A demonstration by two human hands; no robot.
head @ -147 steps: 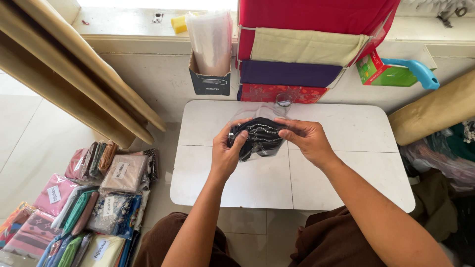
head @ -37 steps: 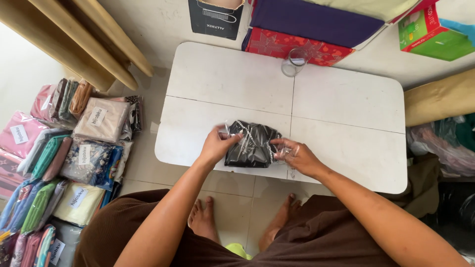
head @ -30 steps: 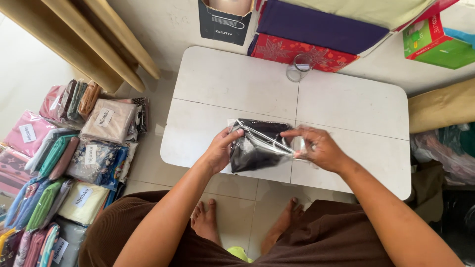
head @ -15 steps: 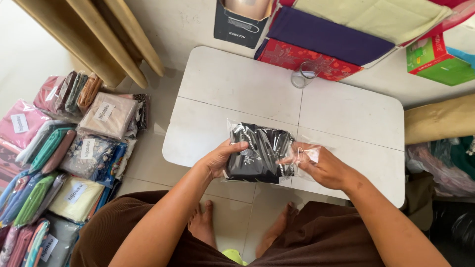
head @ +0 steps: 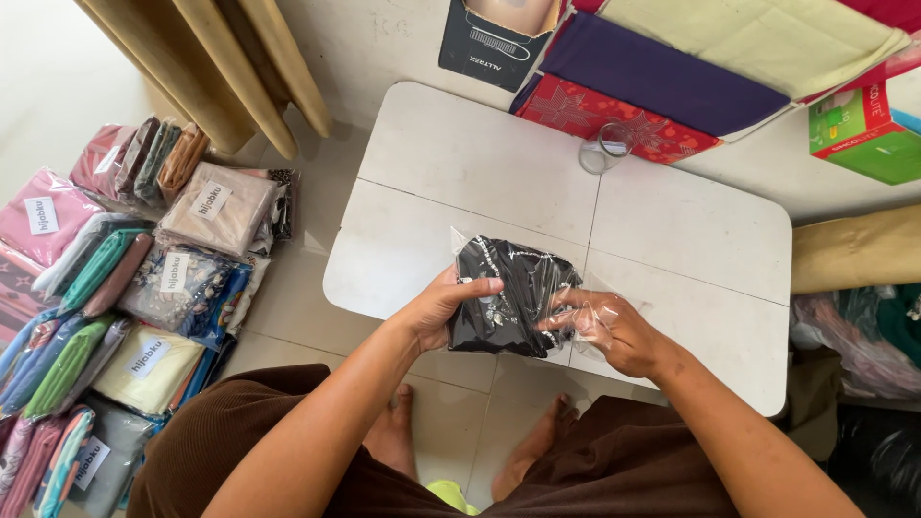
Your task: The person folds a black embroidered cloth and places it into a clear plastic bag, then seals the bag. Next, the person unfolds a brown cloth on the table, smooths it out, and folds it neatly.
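Note:
A folded black cloth (head: 507,293) sits inside a clear plastic bag (head: 585,288), held just above the near edge of a low white table (head: 460,163). My left hand (head: 436,312) grips the bag's left side, thumb over the cloth. My right hand (head: 614,331) holds the bag's right end, fingers pressed on the loose plastic flap.
A roll of clear tape (head: 606,149) lies at the table's far edge. Behind it lean folded purple, red and cream fabrics (head: 672,72), a dark box (head: 489,38) and a green box (head: 863,134). Packaged cloths in several colours (head: 144,278) are piled on the floor at left. Wooden boards (head: 230,67) lean far left.
The bagged cloth has been turned and brought down toward the table's near edge. My right hand has shifted onto the bag's open flap. The view has tilted further down.

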